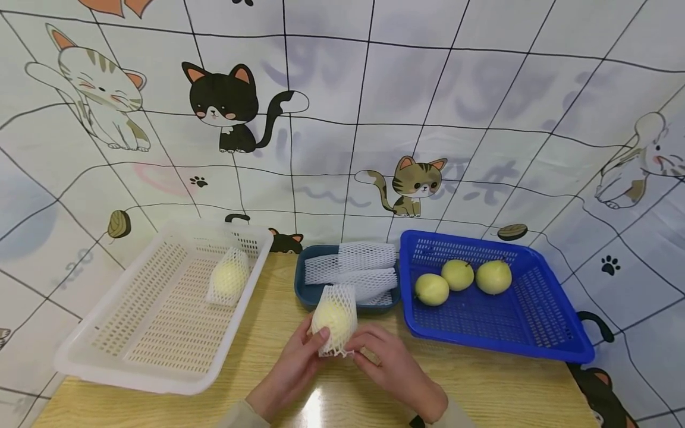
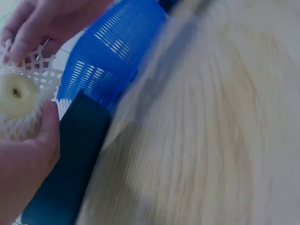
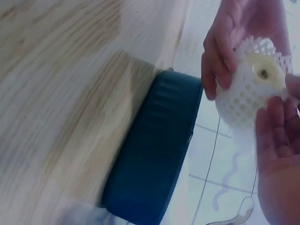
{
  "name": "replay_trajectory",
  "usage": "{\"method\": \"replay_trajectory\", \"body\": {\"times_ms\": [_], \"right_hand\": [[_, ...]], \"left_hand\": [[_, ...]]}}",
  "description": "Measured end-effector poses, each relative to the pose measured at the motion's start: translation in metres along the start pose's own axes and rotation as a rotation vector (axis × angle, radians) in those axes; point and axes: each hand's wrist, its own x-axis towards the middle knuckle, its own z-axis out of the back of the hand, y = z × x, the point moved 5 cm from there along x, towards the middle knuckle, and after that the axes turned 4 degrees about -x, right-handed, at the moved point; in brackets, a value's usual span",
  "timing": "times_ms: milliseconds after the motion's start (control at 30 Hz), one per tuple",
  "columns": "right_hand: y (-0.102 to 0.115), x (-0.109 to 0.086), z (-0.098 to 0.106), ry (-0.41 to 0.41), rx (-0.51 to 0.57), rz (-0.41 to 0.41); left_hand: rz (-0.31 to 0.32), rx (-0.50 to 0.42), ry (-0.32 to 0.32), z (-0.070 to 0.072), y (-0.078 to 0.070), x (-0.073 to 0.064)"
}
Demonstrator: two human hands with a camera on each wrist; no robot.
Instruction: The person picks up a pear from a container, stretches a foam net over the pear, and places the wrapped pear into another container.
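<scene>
1. White foam net [image 1: 339, 292] surrounded a pale yellow pear [image 1: 334, 324], which was held up in front of the teal bin [image 3: 154, 145], between the two baskets.
2. The left hand [image 1: 297, 364] grasped the netted pear from its side, thumb lying over the mesh, fingers curled behind.
3. The right hand [image 1: 389, 364] pinched the loose edge of the net at its lower, open end.
4. Both wrist views showed that end gaping, with the dark eye of the fruit exposed inside the ring of mesh.
5. Several spare nets [image 1: 369, 255] lay flat and overlapping in the teal bin, which stood on the wood-grained desk [image 1: 270, 339] and touched or nearly touched the blue basket; I could not tell which.
6. Three unwrapped pears [image 1: 457, 275] sat in the blue basket [image 1: 492, 348] on the right, grouped toward its left and back.
7. One wrapped pear [image 1: 230, 276] rested in the white basket [image 1: 182, 385] on the left, close to its right wall.
8. Behind everything hung a pale cloth [image 1: 332, 148] with grid lines and cartoon cats.
</scene>
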Motion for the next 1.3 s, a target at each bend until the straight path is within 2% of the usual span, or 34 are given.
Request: {"method": "replay_trajectory", "body": {"times_ms": [100, 167, 200, 333, 367, 433, 500, 567, 667, 867, 967, 1100, 1300], "right_hand": [[-0.007, -0.003, 0.000, 0.001, 0.087, -0.101], [-0.012, -0.005, 0.001, -0.028, 0.192, -0.201], [-0.015, -0.005, 0.002, -0.053, 0.254, -0.267], [-0.027, -0.005, 0.001, -0.146, 0.511, -0.620], [-0.029, -0.006, -0.001, -0.144, 0.572, -0.709], [-0.031, -0.006, -0.007, -0.106, 0.674, -0.838], [-0.031, -0.007, -0.013, -0.044, 0.762, -0.903], [-0.031, -0.007, -0.017, 0.008, 0.804, -0.926], [-0.031, -0.008, -0.019, 0.037, 0.839, -0.924], [-0.035, -0.010, -0.021, 0.027, 0.897, -0.966], [-0.037, -0.010, -0.022, 0.003, 0.916, -0.987], [-0.037, -0.008, -0.025, -0.010, 0.947, -0.970], [-0.035, -0.008, -0.028, -0.012, 0.992, -0.972]], "left_hand": [[-0.038, 0.089, -0.019, 0.000, -0.002, 0.001], [-0.057, 0.136, -0.028, 0.000, -0.004, 0.001], [-0.066, 0.157, -0.032, 0.000, -0.005, 0.001], [-0.104, 0.273, -0.049, -0.003, -0.008, 0.002], [-0.112, 0.302, -0.050, -0.003, -0.008, 0.002], [-0.126, 0.376, -0.057, -0.005, -0.010, 0.003], [-0.136, 0.445, -0.065, -0.006, -0.010, 0.003], [-0.139, 0.507, -0.067, -0.007, -0.011, 0.003], [-0.128, 0.564, -0.044, -0.008, -0.012, 0.002], [-0.156, 0.529, 0.113, -0.010, -0.017, -0.004], [-0.193, 0.548, 0.146, -0.009, -0.017, -0.005], [-0.275, 0.606, 0.080, -0.007, -0.016, -0.004], [-0.489, 0.701, -0.050, -0.008, -0.021, -0.007]]}}
